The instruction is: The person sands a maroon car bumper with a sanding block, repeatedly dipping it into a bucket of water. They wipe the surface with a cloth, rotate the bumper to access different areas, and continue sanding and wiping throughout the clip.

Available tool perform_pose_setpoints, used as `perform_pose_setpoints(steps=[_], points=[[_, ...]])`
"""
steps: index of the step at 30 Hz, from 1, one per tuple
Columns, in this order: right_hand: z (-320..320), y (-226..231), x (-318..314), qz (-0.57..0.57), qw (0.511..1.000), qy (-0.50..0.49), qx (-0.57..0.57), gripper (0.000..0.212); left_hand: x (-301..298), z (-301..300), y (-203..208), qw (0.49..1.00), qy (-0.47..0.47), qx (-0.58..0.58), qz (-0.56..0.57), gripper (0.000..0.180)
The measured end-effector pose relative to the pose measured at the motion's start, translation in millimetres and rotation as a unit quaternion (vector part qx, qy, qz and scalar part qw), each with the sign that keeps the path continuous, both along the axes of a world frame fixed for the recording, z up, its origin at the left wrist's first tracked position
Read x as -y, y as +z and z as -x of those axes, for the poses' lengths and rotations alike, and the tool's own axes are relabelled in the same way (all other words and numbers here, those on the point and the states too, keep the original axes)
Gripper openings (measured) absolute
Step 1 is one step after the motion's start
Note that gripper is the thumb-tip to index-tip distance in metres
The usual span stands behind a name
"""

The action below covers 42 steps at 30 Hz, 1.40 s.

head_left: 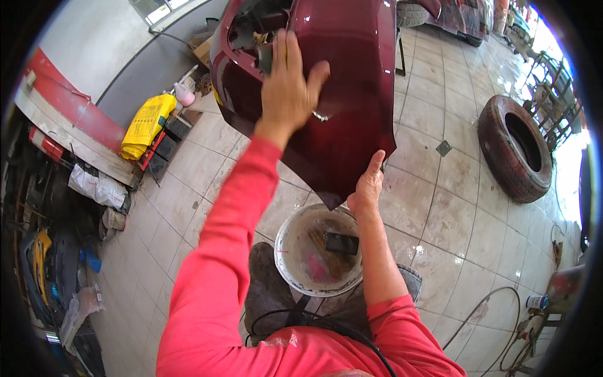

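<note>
A glossy dark red car body panel (pixel 333 151) stands in front of me, with an opening toward its far left. My left hand (pixel 289 88) lies over the panel with its fingers stretched out flat and its thumb apart. By its fingertips is a small dark grey piece, which I cannot identify. Low on the right, my right hand (pixel 367 185) holds the panel's edge; its thumb points up and its other fingers are hidden. Under the panel's lower corner, a white bucket (pixel 282 264) stands between my legs, with a black rectangular block (pixel 341 243) and something pink inside.
A tyre (pixel 515 149) stands at the right on the tiled floor (pixel 452 207). A thin hose (pixel 465 317) curls at the lower right. On the left are a yellow bag (pixel 147 125), a pink bottle (pixel 184 94) and piled car parts (pixel 47 276). Another car (pixel 458 19) is at the back.
</note>
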State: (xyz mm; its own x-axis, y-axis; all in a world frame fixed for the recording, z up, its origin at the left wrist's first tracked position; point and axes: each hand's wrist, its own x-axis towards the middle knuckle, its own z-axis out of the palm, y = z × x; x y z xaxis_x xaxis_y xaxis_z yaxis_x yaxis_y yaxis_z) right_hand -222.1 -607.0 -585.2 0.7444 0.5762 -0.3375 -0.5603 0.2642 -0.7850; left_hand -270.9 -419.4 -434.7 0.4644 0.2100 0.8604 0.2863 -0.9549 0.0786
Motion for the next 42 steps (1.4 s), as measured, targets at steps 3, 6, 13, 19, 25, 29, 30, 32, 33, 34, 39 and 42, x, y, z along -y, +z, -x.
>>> perform_pose_setpoints(steps=[3, 6, 13, 19, 25, 29, 30, 32, 33, 34, 39, 42], points=[[1.9, 0.9, 2.3, -0.009, 1.000, 0.002, 0.004, 0.130, 52.0, 52.8, -103.7, 0.998, -0.013, -0.053, 0.006, 0.100], [-5.1, -19.1, -3.0, -0.062, 0.998, 0.021, 0.014, 0.131, 57.7, 48.7, -109.1, 0.999, -0.015, -0.051, 0.009, 0.096], [12.1, 19.8, 3.3, 0.054, 0.997, -0.041, -0.035, 0.130, 3.1, -13.5, 8.8, 0.998, 0.011, 0.026, -0.061, 0.078], [-2.1, 1.0, 3.4, -0.114, 0.993, 0.018, 0.004, 0.120, 53.1, 78.9, -137.7, 0.985, -0.073, -0.147, -0.053, 0.094], [16.6, 15.9, -2.2, -0.149, 0.988, 0.011, -0.042, 0.109, -3.6, 39.0, -30.0, 1.000, 0.000, 0.004, -0.010, 0.079], [-5.5, 1.3, 9.4, -0.105, 0.994, 0.038, 0.012, 0.122, 99.1, 63.5, -132.6, 0.989, -0.067, -0.130, 0.016, 0.084], [-5.2, -3.4, 6.3, -0.075, 0.997, 0.023, 0.015, 0.121, 89.4, 72.0, -149.7, 0.986, -0.071, -0.151, 0.015, 0.084], [-10.5, -25.1, -1.3, -0.006, 1.000, -0.011, 0.022, 0.123, 65.6, 95.9, -171.2, 0.977, -0.086, -0.192, 0.021, 0.086], [-13.3, -29.4, -0.3, -0.021, 1.000, -0.014, 0.018, 0.121, 44.6, 91.7, -149.8, 0.994, -0.075, -0.074, 0.024, 0.083], [-14.4, -32.3, 1.2, -0.035, 0.999, -0.016, 0.012, 0.120, 4.9, 81.2, -121.5, 0.997, -0.061, 0.045, 0.028, 0.079], [-3.0, -13.2, -0.4, -0.138, 0.990, 0.035, 0.009, 0.074, -105.4, 81.3, -57.8, 0.973, 0.098, 0.117, 0.171, 0.070], [-19.0, -22.0, 5.8, -0.163, 0.985, 0.040, 0.026, 0.068, 20.4, 62.0, -114.1, 0.995, 0.000, 0.081, 0.064, 0.092]])
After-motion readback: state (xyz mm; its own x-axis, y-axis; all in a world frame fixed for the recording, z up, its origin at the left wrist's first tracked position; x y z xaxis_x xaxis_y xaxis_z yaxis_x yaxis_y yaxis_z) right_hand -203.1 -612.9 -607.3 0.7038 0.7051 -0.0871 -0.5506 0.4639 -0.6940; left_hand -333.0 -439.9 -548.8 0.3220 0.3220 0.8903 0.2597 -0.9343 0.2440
